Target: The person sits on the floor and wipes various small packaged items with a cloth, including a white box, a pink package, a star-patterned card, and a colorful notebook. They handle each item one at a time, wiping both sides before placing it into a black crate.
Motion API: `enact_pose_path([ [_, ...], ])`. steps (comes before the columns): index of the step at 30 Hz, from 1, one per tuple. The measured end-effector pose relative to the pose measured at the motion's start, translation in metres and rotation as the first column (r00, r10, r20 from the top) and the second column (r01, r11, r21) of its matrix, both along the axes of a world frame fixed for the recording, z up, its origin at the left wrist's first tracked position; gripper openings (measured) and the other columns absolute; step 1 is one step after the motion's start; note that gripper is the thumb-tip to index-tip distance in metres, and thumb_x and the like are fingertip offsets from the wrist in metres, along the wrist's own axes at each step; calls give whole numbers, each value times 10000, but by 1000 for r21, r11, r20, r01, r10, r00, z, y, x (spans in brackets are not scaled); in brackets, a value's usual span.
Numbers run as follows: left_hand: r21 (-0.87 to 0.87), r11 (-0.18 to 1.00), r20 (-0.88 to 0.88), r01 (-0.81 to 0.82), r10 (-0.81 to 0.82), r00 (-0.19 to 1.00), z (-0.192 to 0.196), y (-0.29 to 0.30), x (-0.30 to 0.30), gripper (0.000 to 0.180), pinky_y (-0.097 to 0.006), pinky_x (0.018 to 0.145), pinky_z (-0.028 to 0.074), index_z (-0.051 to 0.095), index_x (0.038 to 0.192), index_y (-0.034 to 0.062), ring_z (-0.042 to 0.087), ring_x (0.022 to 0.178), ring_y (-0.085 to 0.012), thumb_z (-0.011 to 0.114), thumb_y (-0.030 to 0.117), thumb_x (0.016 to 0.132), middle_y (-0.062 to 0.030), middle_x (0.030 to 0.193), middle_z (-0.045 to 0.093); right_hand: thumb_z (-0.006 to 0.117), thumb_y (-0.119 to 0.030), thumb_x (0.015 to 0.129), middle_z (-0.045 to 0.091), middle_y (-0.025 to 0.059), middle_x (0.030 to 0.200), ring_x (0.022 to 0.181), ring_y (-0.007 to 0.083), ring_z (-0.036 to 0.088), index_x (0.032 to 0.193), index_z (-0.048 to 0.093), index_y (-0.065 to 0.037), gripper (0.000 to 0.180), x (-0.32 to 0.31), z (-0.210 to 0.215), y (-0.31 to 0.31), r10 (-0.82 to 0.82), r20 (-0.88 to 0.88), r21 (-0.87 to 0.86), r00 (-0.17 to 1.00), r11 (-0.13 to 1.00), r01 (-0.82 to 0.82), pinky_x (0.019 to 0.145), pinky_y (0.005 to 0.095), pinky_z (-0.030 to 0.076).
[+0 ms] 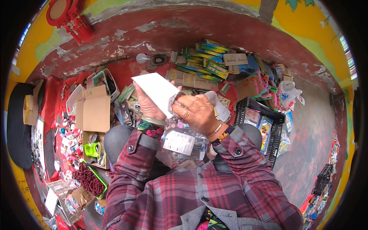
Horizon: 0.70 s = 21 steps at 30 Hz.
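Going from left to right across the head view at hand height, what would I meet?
Brown cardboard box → left hand → white card → right hand → black plastic crate.

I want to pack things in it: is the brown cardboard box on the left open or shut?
Open: the cardboard box has its top flap raised; what it holds cannot be told.

White-labelled clear bag (180, 143) in lap; brown cardboard boxes (93, 109) left; colourful packets (205, 57) ahead
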<state>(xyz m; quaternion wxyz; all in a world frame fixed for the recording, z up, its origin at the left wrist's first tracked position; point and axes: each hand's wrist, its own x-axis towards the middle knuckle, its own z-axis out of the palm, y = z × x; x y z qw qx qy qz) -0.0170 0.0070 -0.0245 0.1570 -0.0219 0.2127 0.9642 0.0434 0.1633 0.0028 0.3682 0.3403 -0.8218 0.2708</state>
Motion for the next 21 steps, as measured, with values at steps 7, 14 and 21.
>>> enact_pose_path([
  [7,154,988,-90,31,-18,996,25,-2,1,808,-571,1007,286,368,1303,24,415,1196,-355,471,633,783,-208,1267,450,635,-125,669,617,37,1007,943,187,599,978,619,-140,309,3,-6,-6,68,50,111,996,991,-74,718,304,434],
  [14,66,997,-119,34,-26,993,25,-11,-6,693,-549,993,320,340,1335,52,387,1237,-341,488,494,822,-196,1331,397,626,31,756,581,81,1134,990,175,583,1189,532,-91,459,6,7,9,609,630,-633,482,762,-135,856,287,471],
  [21,172,965,-162,198,-171,972,19,16,5,835,-565,937,376,306,1356,123,425,1187,-374,461,690,763,-206,1319,393,528,-393,867,484,126,1255,1175,257,456,1307,414,-106,538,2,9,6,290,380,-277,878,942,-192,989,433,319],
])
